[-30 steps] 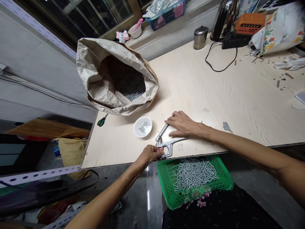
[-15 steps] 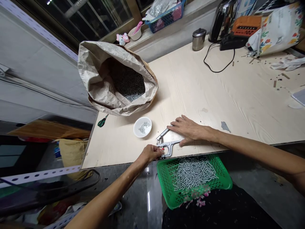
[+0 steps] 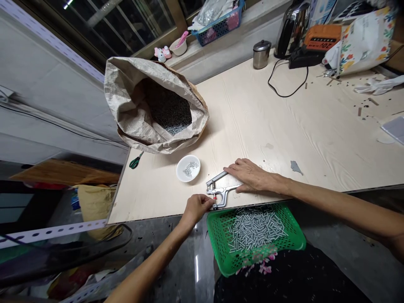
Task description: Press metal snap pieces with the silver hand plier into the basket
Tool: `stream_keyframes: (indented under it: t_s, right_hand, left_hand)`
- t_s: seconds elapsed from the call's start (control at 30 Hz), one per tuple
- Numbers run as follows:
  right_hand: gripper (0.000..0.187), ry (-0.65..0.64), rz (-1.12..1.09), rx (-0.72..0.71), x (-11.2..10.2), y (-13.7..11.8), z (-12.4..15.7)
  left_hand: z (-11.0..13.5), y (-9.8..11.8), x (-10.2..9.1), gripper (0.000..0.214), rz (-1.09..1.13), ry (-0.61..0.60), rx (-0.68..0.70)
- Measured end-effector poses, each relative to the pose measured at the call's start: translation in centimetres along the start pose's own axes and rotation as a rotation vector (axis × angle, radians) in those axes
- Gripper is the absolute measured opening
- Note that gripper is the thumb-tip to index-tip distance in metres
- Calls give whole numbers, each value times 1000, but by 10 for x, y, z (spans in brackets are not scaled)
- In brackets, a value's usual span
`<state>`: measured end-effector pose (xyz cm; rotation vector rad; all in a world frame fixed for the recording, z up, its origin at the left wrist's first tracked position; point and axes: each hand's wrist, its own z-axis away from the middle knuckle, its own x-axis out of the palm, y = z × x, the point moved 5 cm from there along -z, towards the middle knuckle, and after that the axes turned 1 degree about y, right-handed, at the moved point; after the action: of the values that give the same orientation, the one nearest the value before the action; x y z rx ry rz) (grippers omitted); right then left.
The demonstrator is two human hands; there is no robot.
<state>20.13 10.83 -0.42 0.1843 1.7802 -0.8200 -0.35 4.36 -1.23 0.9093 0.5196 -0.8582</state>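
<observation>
Snap fastener pliers (image 3: 223, 193), silver-grey with a small spring and a red part at the jaw, lie at the table's front edge. My right hand (image 3: 254, 176) has its fingers over the upper handle and its thumb by the lower one. Close against the jaw, the fingertips of my left hand (image 3: 196, 207) are pinched together; whatever is between them is too small to make out. Just behind the pliers stands a white bowl (image 3: 179, 173) with small silvery metal pieces. A green basket (image 3: 221, 256) below the table edge holds many slim, ridged metal pieces.
A large woven sack (image 3: 126, 122) of dark metal pieces stands open at the back left. Green-handled scissors (image 3: 134, 162) lie near the left edge. Farther back are a lidded metal canister (image 3: 261, 54), a kettle (image 3: 292, 29) and a black cable (image 3: 285, 96).
The fingers of my right hand have drawn closer together on the upper handle. My left hand stays at the jaw, its fingertips slightly shifted. The view has moved a little.
</observation>
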Motion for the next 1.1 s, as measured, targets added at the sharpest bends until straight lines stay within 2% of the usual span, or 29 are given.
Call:
stream_keyframes:
  t_s: [0.07, 0.13, 0.2, 0.3, 0.37, 0.43, 0.53, 0.6, 0.7, 0.8, 0.9, 0.93, 0.97, 1.0, 1.1]
  right_hand:
    - [66, 21, -21, 21, 0, -3, 2]
    - [67, 52, -33, 48, -1, -6, 4]
    - [70, 71, -42, 76, -2, -8, 7]
    - [67, 47, -61, 110, -4, -9, 13]
    - [60, 36, -40, 127, -5, -8, 17]
    - [50, 41, 13, 132, -4, -6, 19]
    - [25, 48, 87, 117, 7, -3, 16]
    - [7, 59, 108, 112, 16, 0, 11]
    - [16, 66, 125, 107, 24, 2, 5]
    - [11, 70, 162, 108, 18, 3, 6]
    - [50, 53, 165, 103, 8, 9, 11]
    - [59, 36, 157, 96, 6, 12, 11]
    - [60, 23, 150, 92, 5, 15, 11]
    - [52, 20, 147, 90, 4, 17, 9]
    - [14, 85, 178, 113, 5, 25, -1]
  left_hand:
    - [5, 20, -6, 31, -163, 206, 205]
    - [5, 45, -3, 34, -284, 321, 467]
    - [-2, 66, 6, 49, -359, 296, 682]
    - [-21, 84, 17, 61, -460, 142, 823]
    - [-30, 89, 21, 60, -520, 72, 836]
    - [-32, 92, 23, 51, -567, 52, 833]
    - [-30, 93, 26, 30, -570, 73, 819]
    - [-30, 92, 28, 26, -536, 123, 788]
    - [-30, 89, 31, 30, -503, 182, 753]
    - [-26, 84, 36, 26, -512, 252, 733]
    - [-8, 76, 45, 28, -497, 390, 754]
    - [-1, 74, 50, 30, -485, 419, 773]
    - [6, 71, 55, 32, -471, 430, 789]
    - [12, 69, 60, 32, -458, 428, 798]
    - [22, 67, 71, 28, -429, 409, 793]
